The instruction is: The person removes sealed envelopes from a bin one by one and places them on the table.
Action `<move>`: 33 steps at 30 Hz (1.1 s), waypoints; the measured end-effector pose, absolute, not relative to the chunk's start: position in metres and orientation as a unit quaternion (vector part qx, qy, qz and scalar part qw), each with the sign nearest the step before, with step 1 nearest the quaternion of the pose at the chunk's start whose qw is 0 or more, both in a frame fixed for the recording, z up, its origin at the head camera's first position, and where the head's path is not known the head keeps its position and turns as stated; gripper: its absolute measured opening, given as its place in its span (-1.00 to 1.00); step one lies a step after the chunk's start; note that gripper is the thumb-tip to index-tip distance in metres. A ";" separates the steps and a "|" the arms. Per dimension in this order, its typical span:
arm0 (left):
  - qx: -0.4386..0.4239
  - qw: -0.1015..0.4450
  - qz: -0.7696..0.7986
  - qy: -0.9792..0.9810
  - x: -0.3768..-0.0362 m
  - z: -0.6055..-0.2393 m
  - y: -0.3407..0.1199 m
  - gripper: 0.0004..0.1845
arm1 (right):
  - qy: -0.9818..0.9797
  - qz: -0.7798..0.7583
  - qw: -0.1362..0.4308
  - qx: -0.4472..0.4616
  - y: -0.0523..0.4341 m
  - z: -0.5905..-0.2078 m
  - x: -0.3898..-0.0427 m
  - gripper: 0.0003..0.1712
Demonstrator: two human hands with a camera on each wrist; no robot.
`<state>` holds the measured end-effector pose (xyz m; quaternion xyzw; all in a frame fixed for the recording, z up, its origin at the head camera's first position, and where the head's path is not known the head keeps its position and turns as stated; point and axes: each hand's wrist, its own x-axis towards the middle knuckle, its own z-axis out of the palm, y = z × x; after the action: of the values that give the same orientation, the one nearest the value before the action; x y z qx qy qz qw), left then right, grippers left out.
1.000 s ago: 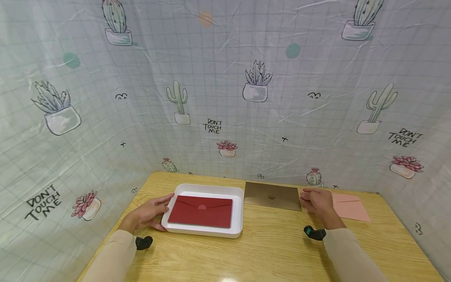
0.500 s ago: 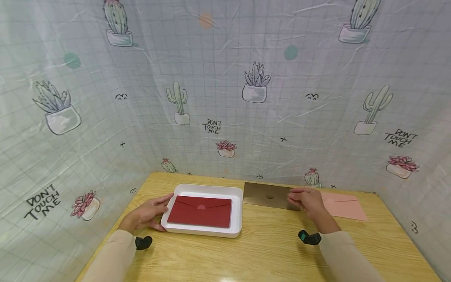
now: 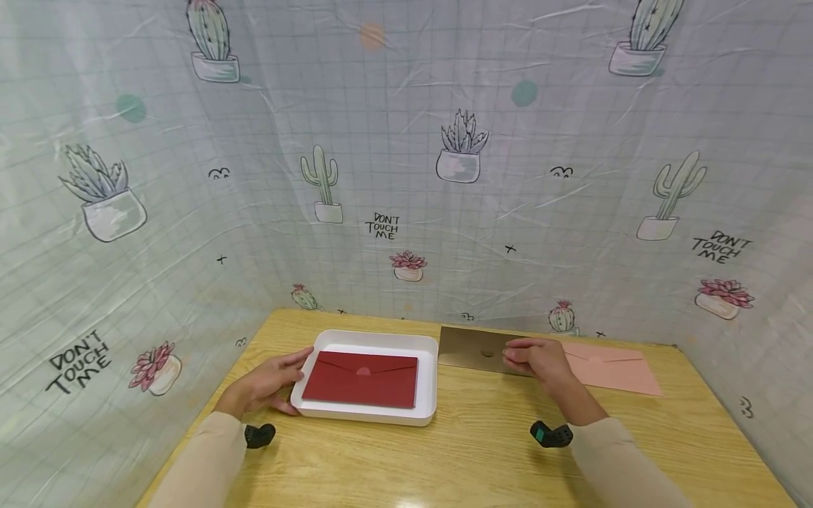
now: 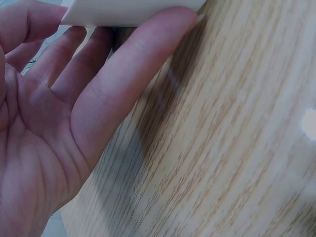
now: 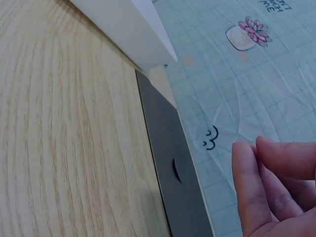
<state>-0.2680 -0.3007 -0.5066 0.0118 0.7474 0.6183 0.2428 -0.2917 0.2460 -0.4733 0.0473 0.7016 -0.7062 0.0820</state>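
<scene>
Cactus-print sheeting [image 3: 406, 141] behind a wooden table [image 3: 483, 451]. Left hand [image 3: 263, 384], fingers straight, against white tray [image 3: 428, 381] holding red envelope [image 3: 360, 379]. Right hand [image 3: 536, 358], fingers loosely curled and gripping nothing, above brown envelope [image 3: 470, 349], far centre. Pink envelope [image 3: 612, 370] just right.

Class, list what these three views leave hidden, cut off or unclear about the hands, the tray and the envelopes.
- Head view: the right hand covers the brown envelope's right end; contact unclear.
- Head view: the white tray's floor lies hidden under the red envelope.
- Left wrist view: the left hand is cut off by the frame edge.
- Right wrist view: the pink envelope is out of frame.
</scene>
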 end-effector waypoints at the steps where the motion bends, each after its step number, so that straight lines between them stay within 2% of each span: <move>1: 0.011 0.243 0.619 0.747 -0.268 -0.507 -0.301 -0.25 | 0.702 -0.706 0.082 0.048 0.244 -0.473 -0.291 -0.52; 12: 0.008 0.245 0.618 0.747 -0.270 -0.510 -0.305 -0.24 | 0.705 -0.702 0.086 0.050 0.226 -0.476 -0.289 -0.61; 33: 0.006 0.237 0.619 0.749 -0.270 -0.510 -0.301 -0.26 | 0.716 -0.692 0.089 0.023 0.194 -0.481 -0.282 -0.56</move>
<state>-0.2697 -0.3013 -0.5098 0.0064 0.7488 0.6190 0.2370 -0.2823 0.1941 -0.4807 0.0225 0.7161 -0.6919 0.0892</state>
